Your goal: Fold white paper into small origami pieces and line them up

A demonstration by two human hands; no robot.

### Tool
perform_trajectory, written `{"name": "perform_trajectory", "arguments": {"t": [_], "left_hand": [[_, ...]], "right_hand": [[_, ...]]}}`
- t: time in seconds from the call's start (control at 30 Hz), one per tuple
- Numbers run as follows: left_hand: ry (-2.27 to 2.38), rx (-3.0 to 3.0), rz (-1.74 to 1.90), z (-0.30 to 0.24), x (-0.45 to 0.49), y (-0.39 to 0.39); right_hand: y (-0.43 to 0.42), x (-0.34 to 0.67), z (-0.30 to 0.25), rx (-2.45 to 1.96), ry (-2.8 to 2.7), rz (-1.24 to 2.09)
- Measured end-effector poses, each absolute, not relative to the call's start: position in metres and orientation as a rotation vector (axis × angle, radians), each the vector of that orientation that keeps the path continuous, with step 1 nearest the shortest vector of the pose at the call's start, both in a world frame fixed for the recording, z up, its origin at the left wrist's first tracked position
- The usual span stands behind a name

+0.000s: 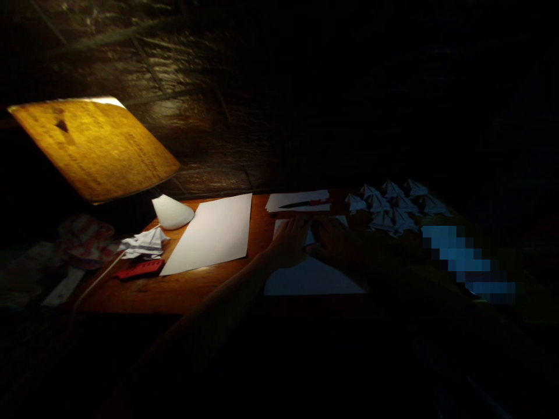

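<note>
A sheet of white paper (312, 279) lies in shadow on the wooden table in front of me. My left hand (288, 240) rests on its upper part with the fingers stretched forward, pressing flat. Close beside it, my right hand (331, 240) also lies on the paper, fingers extended and thumb toward the left hand; it is very dark. A strip of paper shows between the two hands. Just beyond them a knife with a red handle (318, 203) lies across a stack of white paper (297, 198).
To the left are a large white sheet (213, 233), a lamp with a yellow shade (96, 151) and white base (172, 212), a folded paper piece (145, 243) and a red object (140, 269). Several folded paper shapes (391, 203) stand at the back right. A pixelated blue patch (467, 262) is at right.
</note>
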State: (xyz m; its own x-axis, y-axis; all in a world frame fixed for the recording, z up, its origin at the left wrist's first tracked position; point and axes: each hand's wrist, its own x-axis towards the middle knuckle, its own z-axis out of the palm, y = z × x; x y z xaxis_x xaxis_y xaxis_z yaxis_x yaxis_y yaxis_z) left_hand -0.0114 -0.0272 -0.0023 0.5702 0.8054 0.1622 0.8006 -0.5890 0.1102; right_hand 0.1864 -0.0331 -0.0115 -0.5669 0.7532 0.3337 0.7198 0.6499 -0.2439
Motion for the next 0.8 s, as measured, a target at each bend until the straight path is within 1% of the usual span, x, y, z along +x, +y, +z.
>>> {"name": "perform_trajectory", "arguments": {"t": [0.43, 0.6, 0.8], "left_hand": [[1.474, 2.778, 0.307, -0.007, -0.012, -0.028], [1.515, 2.786, 0.359, -0.003, -0.01, -0.032], [1.579, 2.764, 0.235, 0.0, -0.008, -0.034]], "right_hand": [[-0.029, 0.195, -0.02, -1.191, -2.553, -0.08], [-0.03, 0.194, -0.022, -1.219, -2.537, -0.049], [-0.033, 0.196, -0.013, -1.236, -2.522, 0.01]]}}
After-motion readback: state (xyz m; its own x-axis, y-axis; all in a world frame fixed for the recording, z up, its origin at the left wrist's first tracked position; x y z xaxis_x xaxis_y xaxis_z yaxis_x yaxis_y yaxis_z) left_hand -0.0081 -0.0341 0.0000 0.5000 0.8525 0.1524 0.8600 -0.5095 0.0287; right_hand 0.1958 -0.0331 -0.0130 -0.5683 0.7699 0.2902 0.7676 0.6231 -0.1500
